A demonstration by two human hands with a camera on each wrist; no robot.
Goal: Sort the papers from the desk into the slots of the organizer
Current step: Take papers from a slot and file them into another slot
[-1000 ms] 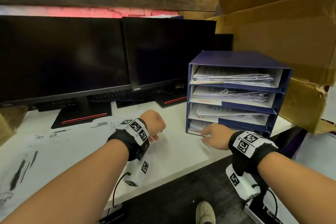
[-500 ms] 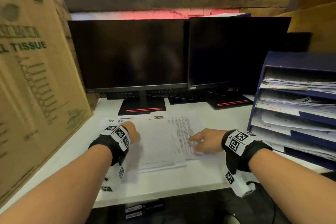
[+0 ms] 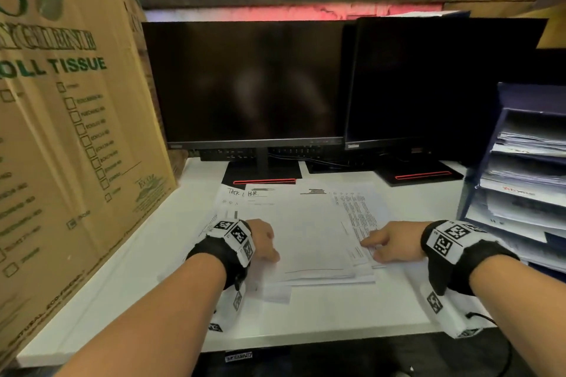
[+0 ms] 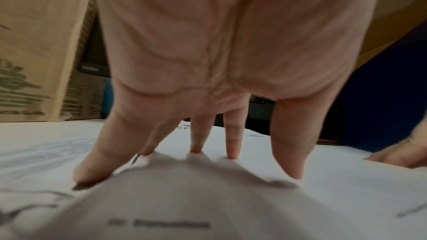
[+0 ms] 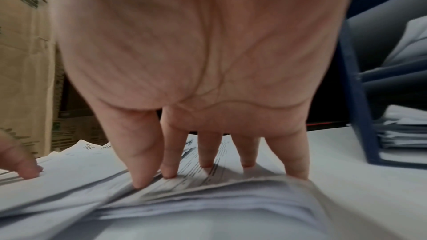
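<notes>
— Pressing down: both hands on the papers [image 3: 309, 236] mid-desk [image 3: 153, 300]. Left hand [image 3: 260, 242] with fingers spread, tips on the top sheet; right hand [image 3: 392, 243] the same, tips at the pile's right edge. Nothing gripped.

— And the organizer [image 3: 477, 193]?

— Far right, near the pile but apart from it. Its slots already hold sheets.

— So, progress?

— Partly sorted, I'd judge. A loose pile is left, none lifted yet.

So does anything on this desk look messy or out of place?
Only the paper stack between the left hand and right hand: its sheets are fanned and skewed, edges not lined up. Nothing looks spilled or torn.
</notes>
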